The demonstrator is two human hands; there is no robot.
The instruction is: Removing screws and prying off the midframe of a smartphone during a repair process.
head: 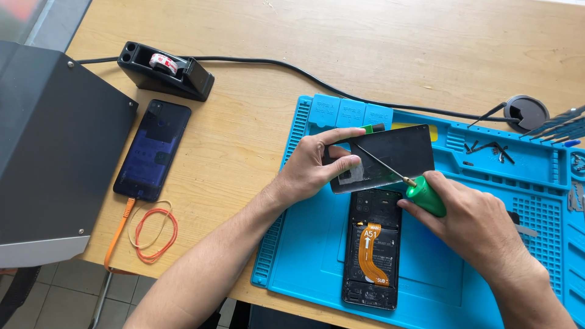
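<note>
Head view, looking down at my own two hands over a blue work mat [311,256] on a wooden table [244,140]. My left hand [311,167] pinches a dark back cover [396,152] by its left end, thumb on top and fingers [344,135] curled around the edge, holding it tilted above the mat. My right hand [472,222] is clenched around the green handle of a screwdriver [425,196]; its thin metal shaft runs up and left across the cover, the tip close to my left fingers. Just below the cover lies an opened phone [373,256], flat on the mat, with an orange ribbon cable running down its exposed inside. Small dark bits and tools sit in the mat's compartments to the right. Well apart on the left, a second phone [152,149] lies on the table with an orange cable plugged into its lower end, a red rubber band [155,234] beside that cable, a black tape dispenser [164,70] above it, and a dark metal box [55,152] at the edge.
</note>
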